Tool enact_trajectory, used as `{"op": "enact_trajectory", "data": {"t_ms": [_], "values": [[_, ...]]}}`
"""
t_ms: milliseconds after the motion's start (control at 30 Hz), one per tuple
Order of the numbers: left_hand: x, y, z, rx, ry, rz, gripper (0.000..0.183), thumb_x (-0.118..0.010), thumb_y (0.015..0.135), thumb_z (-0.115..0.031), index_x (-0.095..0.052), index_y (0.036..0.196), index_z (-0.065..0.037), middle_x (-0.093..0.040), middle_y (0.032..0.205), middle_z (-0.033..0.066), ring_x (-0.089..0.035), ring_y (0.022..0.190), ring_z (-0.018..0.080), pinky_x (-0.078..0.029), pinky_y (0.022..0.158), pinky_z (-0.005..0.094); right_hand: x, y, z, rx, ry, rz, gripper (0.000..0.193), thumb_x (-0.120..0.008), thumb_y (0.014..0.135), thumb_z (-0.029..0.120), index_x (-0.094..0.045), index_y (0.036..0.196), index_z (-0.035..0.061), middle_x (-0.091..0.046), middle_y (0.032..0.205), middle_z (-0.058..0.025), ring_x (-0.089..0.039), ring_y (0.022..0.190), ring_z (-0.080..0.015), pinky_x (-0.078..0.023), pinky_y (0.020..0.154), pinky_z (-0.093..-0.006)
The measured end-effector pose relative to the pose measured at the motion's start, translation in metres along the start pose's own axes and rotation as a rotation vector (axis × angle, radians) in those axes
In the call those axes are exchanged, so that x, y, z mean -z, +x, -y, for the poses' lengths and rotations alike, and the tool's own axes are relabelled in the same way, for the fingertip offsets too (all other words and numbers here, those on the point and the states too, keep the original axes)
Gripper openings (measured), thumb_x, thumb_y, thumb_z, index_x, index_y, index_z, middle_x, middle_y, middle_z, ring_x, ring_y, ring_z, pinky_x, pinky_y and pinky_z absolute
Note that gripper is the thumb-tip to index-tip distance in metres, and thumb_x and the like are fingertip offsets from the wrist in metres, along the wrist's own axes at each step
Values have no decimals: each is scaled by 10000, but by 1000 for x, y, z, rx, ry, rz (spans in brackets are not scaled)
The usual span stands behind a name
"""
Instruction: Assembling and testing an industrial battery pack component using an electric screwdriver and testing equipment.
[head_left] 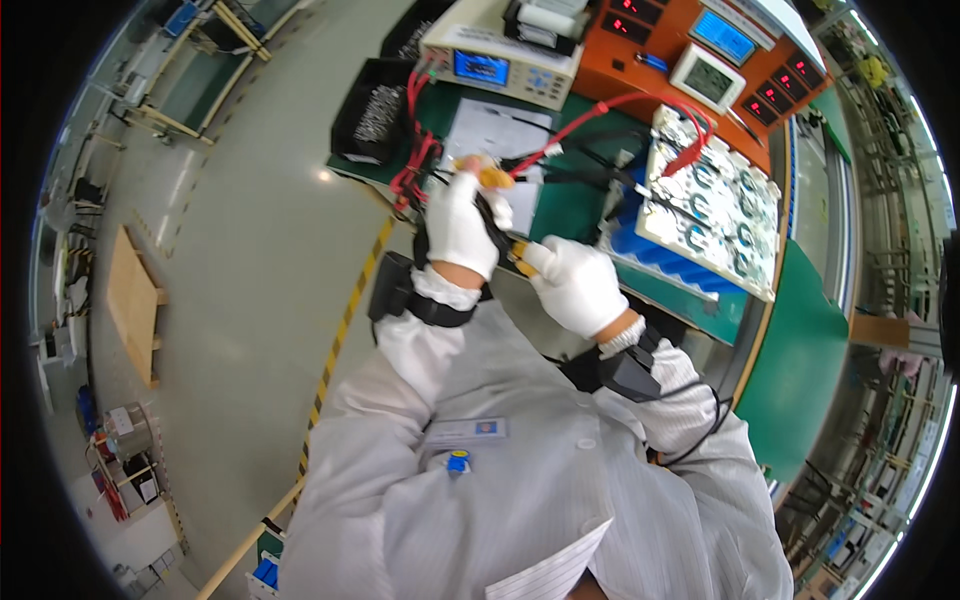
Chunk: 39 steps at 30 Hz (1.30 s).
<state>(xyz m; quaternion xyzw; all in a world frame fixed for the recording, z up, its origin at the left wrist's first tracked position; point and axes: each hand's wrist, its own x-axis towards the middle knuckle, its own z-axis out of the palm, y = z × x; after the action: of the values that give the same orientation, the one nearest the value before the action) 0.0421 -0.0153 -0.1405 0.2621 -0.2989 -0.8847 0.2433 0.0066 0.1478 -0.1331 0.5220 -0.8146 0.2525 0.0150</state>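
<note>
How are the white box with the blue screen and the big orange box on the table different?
The white box is low, pale, with one blue screen; the orange box is larger, with several red number displays plus a blue screen. Red wires run to the white box. Both sit at the green table's far side.

bright even overhead light, glare spot on the grey floor [322, 176], strong fisheye bending, dark vignetted corners, soft edges
</note>
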Motion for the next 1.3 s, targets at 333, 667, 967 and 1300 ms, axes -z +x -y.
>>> {"op": "enact_trajectory", "data": {"t_ms": [333, 667, 967, 1300], "values": [[3, 6, -11, 26, 48, -124, 297, -573, 993, -365, -566, 928, -75, -447, 588, -13, -294, 382, 81, -217, 394, 263, 6, -5, 3, -114, 101, 46, 141, -676, 851, 220, -691, 902, 90, -644, 774, -100, -645, 681, -313, -521, 599, -410], [-4, 5, -14, 19, 50, -191, 383, -615, 962, -429, -512, 813, -91, -438, 568, -8, -327, 385, 92, -211, 401, 264, 5, -11, 0, -160, 135, 72, 152, -649, 870, 221, -698, 915, 85, -666, 796, -120, -651, 694, -331, -527, 625, -420], [11, 11, -12, 76, 5, -154, 361, -534, 1006, -416, -508, 835, -100, -402, 561, -7, -310, 398, 103, -223, 418, 260, 5, -13, 1, -166, 138, 110, 147, -626, 866, 212, -699, 915, 94, -664, 790, -128, -649, 697, -335, -526, 633, -424], [32, 25, -10, 61, 47, -136, 323, -551, 987, -425, -548, 939, -105, -468, 679, 14, -459, 479, 137, -444, 501, 304, 0, -12, 0, -176, 166, 116, 162, -613, 869, 224, -694, 941, 105, -666, 799, -128, -657, 731, -337, -528, 664, -438]]}}
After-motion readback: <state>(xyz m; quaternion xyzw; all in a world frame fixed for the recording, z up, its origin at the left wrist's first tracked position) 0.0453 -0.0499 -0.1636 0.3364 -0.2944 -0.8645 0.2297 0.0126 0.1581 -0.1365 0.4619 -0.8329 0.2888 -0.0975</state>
